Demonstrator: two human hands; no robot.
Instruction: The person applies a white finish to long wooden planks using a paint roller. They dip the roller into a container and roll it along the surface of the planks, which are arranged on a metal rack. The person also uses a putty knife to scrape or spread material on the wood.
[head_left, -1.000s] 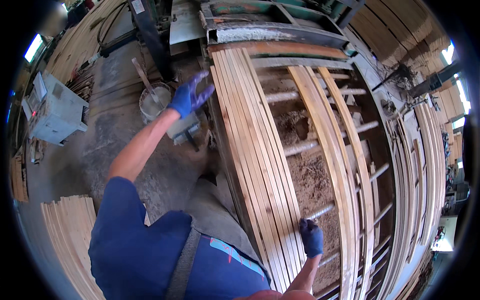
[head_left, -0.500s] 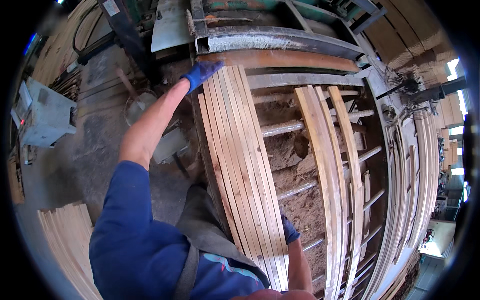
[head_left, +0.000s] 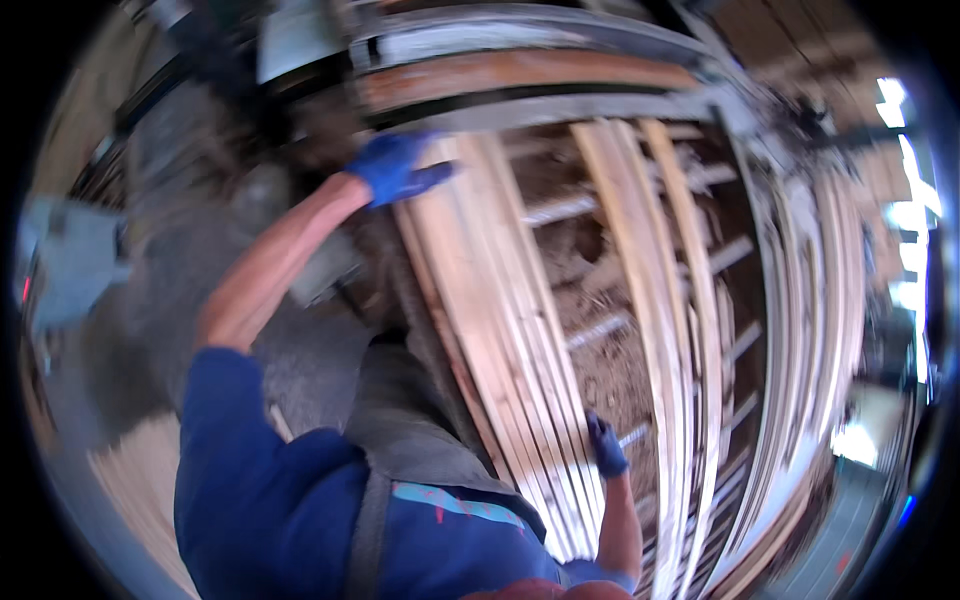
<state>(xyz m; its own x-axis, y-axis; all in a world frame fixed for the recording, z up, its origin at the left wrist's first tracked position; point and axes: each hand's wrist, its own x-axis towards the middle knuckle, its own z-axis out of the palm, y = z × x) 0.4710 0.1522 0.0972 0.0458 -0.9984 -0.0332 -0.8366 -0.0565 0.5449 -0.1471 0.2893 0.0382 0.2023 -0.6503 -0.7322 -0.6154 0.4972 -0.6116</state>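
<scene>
Blue-gloved left fingers, blurred, spread apart at the boards; whether the right fingers grip any, I cannot tell.

The left hand is gloved blue, boards by it pale tan, the beam beyond rusty orange.

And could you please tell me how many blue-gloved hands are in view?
2: the left hand is at the far end of the row of light boards; the right hand is at that row's right edge, nearer the body. The blurred background might hide others.
</scene>
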